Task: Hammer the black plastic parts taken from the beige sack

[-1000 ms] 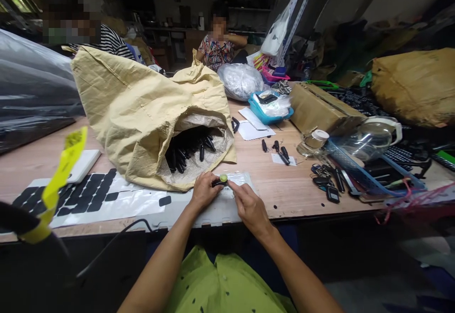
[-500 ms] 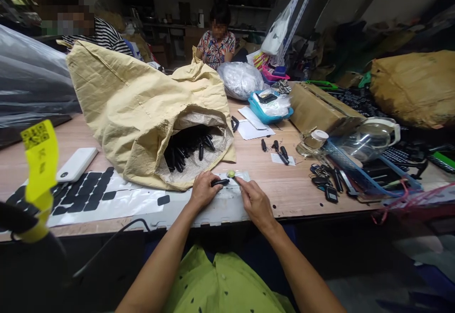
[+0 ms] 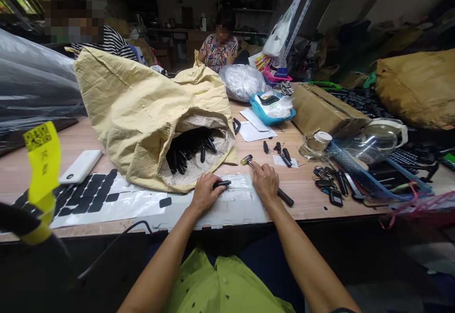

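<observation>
My left hand is closed on a small black tapered plastic piece, whose tip points right above a pale sheet at the table's front edge. Just to the right, my right hand is closed around a small hammer. Its black handle shows behind the hand, and its yellow-and-metal head points up and left. Ahead of my left hand, a tan cloth sack lies on its side, its mouth facing me. Many similar black pieces lie inside the sack.
Several loose black parts lie right of the sack. Beyond are a blue basket and cardboard box. Key fobs and a glass jug are at right. A white power bank lies left. Two people sit behind the table.
My right hand has moved right and slightly up with the hammer, away from the black piece; the hammer's handle now shows. My left hand keeps its hold. The view has shifted slightly.
</observation>
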{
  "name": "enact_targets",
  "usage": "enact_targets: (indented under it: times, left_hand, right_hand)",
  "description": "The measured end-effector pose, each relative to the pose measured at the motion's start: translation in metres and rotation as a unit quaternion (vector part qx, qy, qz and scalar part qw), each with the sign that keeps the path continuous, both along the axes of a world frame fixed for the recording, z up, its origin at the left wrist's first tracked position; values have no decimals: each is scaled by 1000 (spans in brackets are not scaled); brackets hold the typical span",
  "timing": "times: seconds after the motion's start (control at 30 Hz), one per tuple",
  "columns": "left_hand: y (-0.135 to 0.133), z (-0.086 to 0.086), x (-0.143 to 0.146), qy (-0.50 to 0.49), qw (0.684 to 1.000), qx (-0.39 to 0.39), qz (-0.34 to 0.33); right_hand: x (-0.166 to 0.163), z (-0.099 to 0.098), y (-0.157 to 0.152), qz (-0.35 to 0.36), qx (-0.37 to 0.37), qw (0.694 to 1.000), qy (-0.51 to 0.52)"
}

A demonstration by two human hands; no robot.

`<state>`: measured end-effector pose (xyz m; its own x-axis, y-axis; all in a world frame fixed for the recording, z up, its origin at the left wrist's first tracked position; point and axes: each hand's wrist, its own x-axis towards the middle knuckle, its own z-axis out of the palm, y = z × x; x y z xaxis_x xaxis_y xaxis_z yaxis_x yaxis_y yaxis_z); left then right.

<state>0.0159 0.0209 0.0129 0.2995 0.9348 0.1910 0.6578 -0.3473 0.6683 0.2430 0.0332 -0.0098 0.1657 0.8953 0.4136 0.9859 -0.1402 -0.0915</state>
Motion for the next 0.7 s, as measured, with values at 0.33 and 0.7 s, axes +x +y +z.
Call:
enact_targets:
  times: [0.33,0.7]
  left_hand:
    - [-112,-27,7,-16,933,-120,-339]
    - [-109,-114,17,89,933,-318,-147]
  right_hand:
    - [-2,1,-2,-2,-11,1000,-14]
    - [-5,4,-2,-3,-10,1000,-13]
